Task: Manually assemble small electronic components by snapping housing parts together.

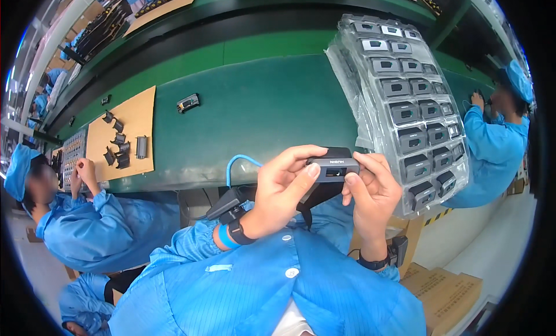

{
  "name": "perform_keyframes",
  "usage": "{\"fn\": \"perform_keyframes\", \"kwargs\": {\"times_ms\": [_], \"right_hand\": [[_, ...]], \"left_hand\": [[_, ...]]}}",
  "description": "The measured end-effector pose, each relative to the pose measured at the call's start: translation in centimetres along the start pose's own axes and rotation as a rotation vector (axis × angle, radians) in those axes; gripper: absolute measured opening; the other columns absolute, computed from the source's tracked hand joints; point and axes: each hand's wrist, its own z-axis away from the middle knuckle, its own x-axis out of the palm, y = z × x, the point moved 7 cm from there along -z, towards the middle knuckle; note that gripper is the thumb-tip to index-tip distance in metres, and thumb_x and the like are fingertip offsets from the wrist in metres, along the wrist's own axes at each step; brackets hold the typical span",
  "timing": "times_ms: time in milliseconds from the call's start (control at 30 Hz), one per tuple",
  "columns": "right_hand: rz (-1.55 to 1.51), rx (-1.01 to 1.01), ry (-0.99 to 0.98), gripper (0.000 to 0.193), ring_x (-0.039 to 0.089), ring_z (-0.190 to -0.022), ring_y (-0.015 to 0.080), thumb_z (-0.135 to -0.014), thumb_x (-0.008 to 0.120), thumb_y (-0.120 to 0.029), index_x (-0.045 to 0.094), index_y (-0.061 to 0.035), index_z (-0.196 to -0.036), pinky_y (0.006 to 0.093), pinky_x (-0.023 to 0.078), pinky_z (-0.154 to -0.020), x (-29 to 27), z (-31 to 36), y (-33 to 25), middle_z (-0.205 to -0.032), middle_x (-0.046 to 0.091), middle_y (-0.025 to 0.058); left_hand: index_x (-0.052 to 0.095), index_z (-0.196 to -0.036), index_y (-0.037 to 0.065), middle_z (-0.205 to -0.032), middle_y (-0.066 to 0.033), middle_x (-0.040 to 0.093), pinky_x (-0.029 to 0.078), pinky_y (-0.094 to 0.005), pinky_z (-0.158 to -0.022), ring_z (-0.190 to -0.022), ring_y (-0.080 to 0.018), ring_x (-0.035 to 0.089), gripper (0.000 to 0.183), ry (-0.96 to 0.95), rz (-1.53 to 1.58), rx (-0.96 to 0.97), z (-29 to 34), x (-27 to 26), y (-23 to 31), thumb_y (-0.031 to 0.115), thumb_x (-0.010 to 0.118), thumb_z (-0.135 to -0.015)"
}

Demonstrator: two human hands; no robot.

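Observation:
Between my two hands, just over the bench's near edge, is a small grey plastic housing with a rectangular window in its front and a dark upper side. My left hand grips its left end, thumb on the front and fingers along the top. My right hand pinches the right end between thumb and fingers. To the right lies a clear plastic blister tray filled with rows of similar grey housings. A blue cord runs behind my left wrist.
On the green bench top lies a small dark part. Several black curved parts rest on a cardboard sheet at left. Co-workers in blue sit at left and right. Cardboard boxes stand at lower right.

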Motion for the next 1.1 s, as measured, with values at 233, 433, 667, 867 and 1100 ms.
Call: {"fn": "perform_keyframes", "kwargs": {"times_ms": [233,433,667,867,1100], "right_hand": [[0.174,-0.035,0.051,0.033,0.064,-0.073,0.0110,-0.092,0.068,0.013,0.068,0.0088,-0.125,0.0218,0.053,-0.054,-0.06,0.24,0.14,-0.111,0.060,0.0121],[0.129,-0.041,0.057,0.030,0.064,-0.073,0.0114,-0.095,0.066,0.009,0.068,0.0087,-0.125,0.0225,0.053,-0.055,-0.08,0.17,0.12,-0.110,0.061,0.0124],[0.108,-0.021,0.045,0.029,0.064,-0.073,0.0111,-0.096,0.066,0.009,0.069,0.0088,-0.124,0.0222,0.053,-0.055,0.23,0.05,0.18,-0.109,0.061,0.0124],[0.107,-0.008,0.048,0.029,0.064,-0.073,0.0106,-0.096,0.066,0.009,0.069,0.0084,-0.124,0.0218,0.052,-0.056,0.09,-0.06,0.20,-0.108,0.062,0.0120],[0.074,-0.006,0.065,0.026,0.064,-0.075,0.0102,-0.095,0.067,0.009,0.070,0.0075,-0.121,0.0215,0.053,-0.058,0.16,0.09,0.63,-0.108,0.062,0.0110]], "left_hand": [[0.056,-0.138,-0.006,-0.126,-0.0185,0.069,0.054,-0.0305,-0.097,-0.113,-0.0177,0.067,0.034,-0.016,0.015,0.034,-0.04,0.79,-0.21,0.002,0.056,-0.105],[0.053,-0.141,-0.007,-0.128,-0.0192,0.068,0.054,-0.0320,-0.100,-0.117,-0.0194,0.066,0.037,-0.032,-0.023,0.025,0.01,0.55,0.01,0.003,0.056,-0.106],[0.051,-0.143,-0.008,-0.131,-0.0201,0.066,0.053,-0.0336,-0.103,-0.122,-0.0217,0.065,0.039,-0.049,-0.006,0.059,0.15,0.33,0.22,0.000,0.056,-0.105],[0.049,-0.147,-0.007,-0.131,-0.0172,0.065,0.052,-0.0329,-0.102,-0.119,-0.0185,0.064,0.044,-0.088,-0.133,0.080,0.34,0.83,0.30,-0.002,0.057,-0.104],[0.048,-0.147,-0.007,-0.133,-0.0178,0.064,0.052,-0.0328,-0.102,-0.120,-0.0185,0.063,0.044,-0.069,-0.070,0.089,0.68,0.93,0.26,-0.003,0.056,-0.104]]}}
